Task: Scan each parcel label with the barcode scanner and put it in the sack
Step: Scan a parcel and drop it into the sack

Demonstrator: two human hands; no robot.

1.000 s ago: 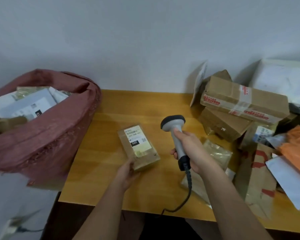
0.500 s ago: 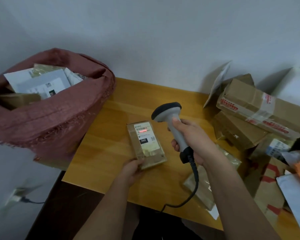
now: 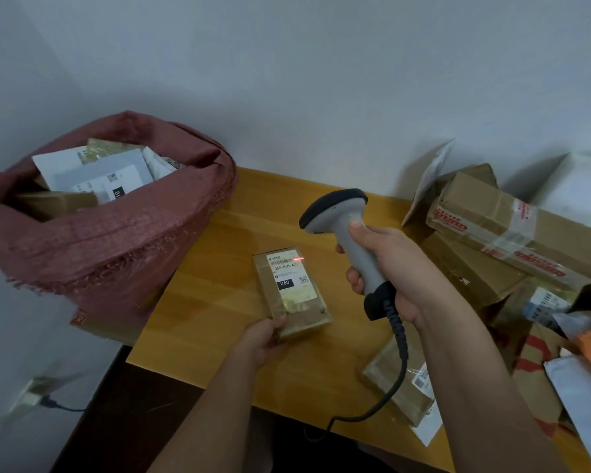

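We see the right hand (image 3: 394, 271) with its grip closed around the scanner (image 3: 347, 233). The left hand (image 3: 261, 339) pinches the near end of the parcel (image 3: 292, 291), which lies flat on the tabletop (image 3: 212, 302). A red line falls on its label (image 3: 289, 279). The sack (image 3: 110, 240) stands left, well apart.

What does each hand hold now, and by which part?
The right hand grips the grey corded barcode scanner by its handle. The left hand holds the small brown labelled parcel at its near end.

The parcel (image 3: 292, 295) label (image 3: 290, 279) reads "060-06B-A05" and "060".
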